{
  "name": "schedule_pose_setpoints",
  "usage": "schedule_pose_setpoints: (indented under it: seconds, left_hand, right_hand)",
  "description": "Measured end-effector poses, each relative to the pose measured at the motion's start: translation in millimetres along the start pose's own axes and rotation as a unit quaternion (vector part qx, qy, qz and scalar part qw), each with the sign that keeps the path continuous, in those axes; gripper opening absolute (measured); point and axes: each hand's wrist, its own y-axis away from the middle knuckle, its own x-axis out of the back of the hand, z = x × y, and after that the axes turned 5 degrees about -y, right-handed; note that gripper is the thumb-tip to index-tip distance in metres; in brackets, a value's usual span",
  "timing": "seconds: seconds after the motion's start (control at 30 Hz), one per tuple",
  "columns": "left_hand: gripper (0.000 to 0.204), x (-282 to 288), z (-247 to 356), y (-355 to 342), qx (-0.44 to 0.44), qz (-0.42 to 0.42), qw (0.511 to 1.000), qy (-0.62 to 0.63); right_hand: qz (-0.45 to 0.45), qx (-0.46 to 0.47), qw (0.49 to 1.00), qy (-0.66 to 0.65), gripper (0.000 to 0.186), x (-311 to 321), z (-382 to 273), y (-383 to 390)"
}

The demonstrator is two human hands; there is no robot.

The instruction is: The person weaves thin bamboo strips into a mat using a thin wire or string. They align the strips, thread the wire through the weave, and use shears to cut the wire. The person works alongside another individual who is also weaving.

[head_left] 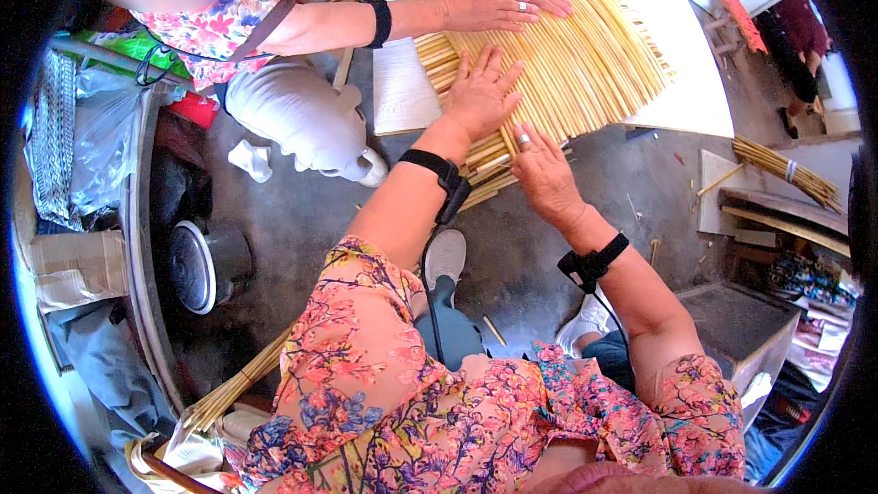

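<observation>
Basically, I'm looking at a fan-shaped mat of thin pale-yellow straw stalks (549, 46) laid side by side on a flat white board (402, 91) on the grey concrete floor (302, 210). My read: the stalks are light, dry, stiff along their length but brittle, and loose against each other, so they'd slide and scatter if lifted by a few. Best handled by pressing flat from above or gripping the bunched narrow end, not the splayed tips.

Left hand (480, 91) lies palm-down, fingers spread wide, directly on the mat near its narrow end, holding nothing. Right hand (541, 172) is also flat and open, fingertips touching the mat's lower edge just right of the left hand; ring visible on one finger.

Across the mat, a co-worker's two hands (498, 2) press flat on its far side. A separate tied bundle of straw stalks (786, 169) sits well right of the mat.
</observation>
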Motion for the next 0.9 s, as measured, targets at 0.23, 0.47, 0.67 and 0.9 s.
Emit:
schedule_pose_setpoints:
  seconds: [0.23,0.47,0.67,0.9]
  left_hand:
    - [0.045,2.6,-17.6,-12.9,0.057,-0.036,0.968,0.241]
    - [0.032,56.2,-14.5,71.1,0.327,0.18,0.831,0.412]
    - [0.038,24.1,25.6,112.2,0.48,-0.073,0.539,0.688]
    - [0.029,13.6,54.4,81.1,0.457,0.067,0.398,0.792]
  right_hand:
    - [-0.044,0.025,0.998,0.029,0.008,2.7,-3.5,-2.5]
    - [-0.07,0.013,0.995,0.064,0.008,4.3,-6.4,-3.1]
    - [-0.053,0.012,0.997,0.057,0.005,0.9,-7.4,-3.8]
    - [-0.052,-0.008,0.998,0.016,0.01,0.2,-7.9,-1.3]
